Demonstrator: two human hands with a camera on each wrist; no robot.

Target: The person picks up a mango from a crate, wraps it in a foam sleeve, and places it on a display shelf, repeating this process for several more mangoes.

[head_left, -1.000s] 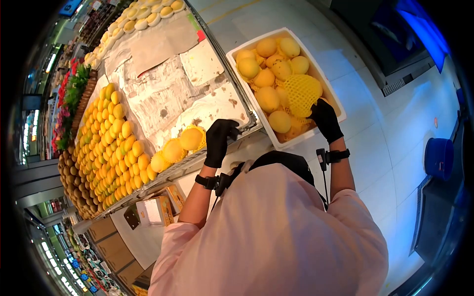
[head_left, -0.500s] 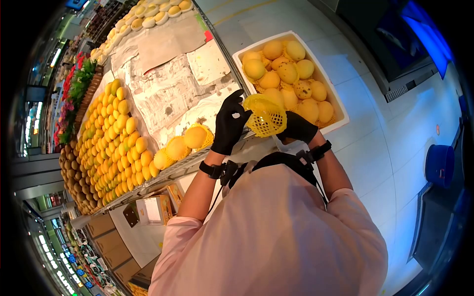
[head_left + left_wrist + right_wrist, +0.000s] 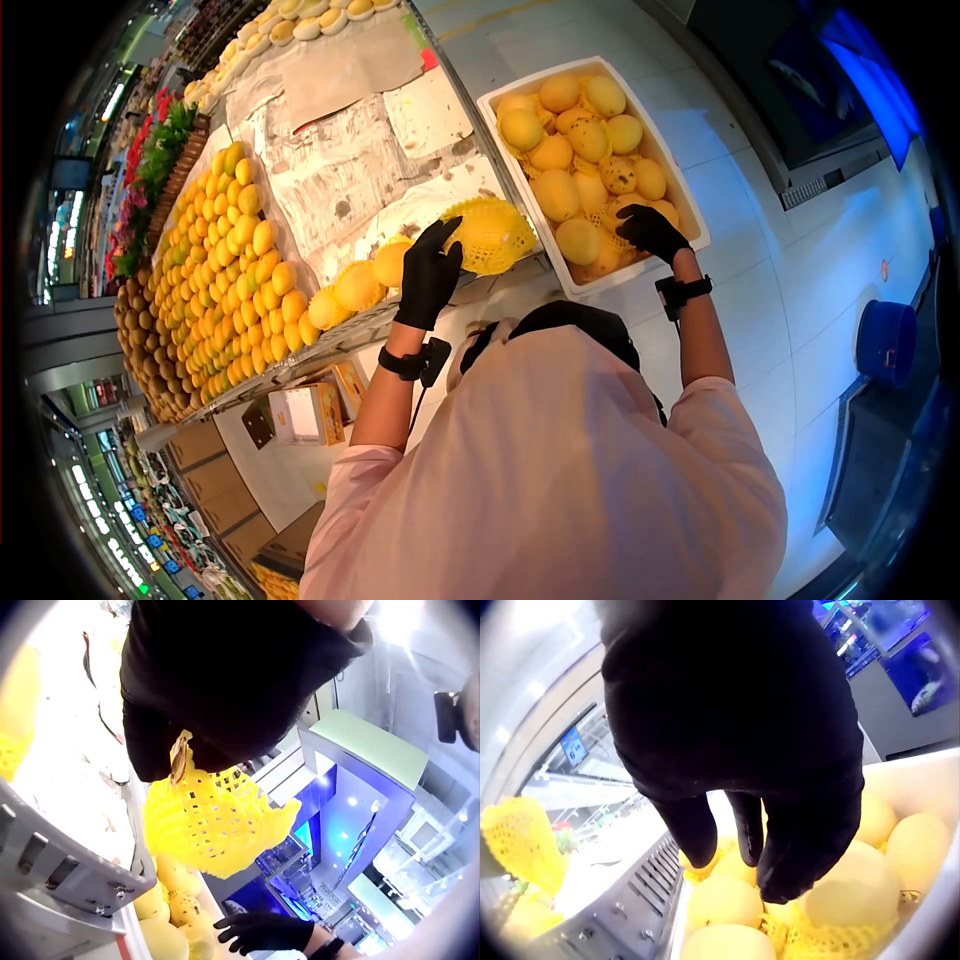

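Note:
My left hand (image 3: 430, 275), in a black glove, pinches a yellow foam net sleeve (image 3: 490, 240) over the near edge of the display stand. The left wrist view shows the mesh (image 3: 217, 825) hanging below the fingers, its ragged end free. My right hand (image 3: 653, 235), also gloved, hovers over a white foam box (image 3: 697, 215) of yellow melons (image 3: 578, 242). Seen from the right wrist, its fingers (image 3: 690, 832) point down and apart, close over a pale melon (image 3: 855, 885) and some netting (image 3: 787, 937); nothing is held between them.
Several netted melons (image 3: 357, 287) line the stand's front edge, left of my left hand. Rows of yellow mangoes (image 3: 235, 260) slope up behind them. Stained paper sheets (image 3: 335, 165) cover the stand's top. A metal rail (image 3: 652, 892) borders the stand beside the box.
The net sleeve came from the box in the right hand, passed between both hands, and is now in the left hand over the stand. My right hand has returned over the box.

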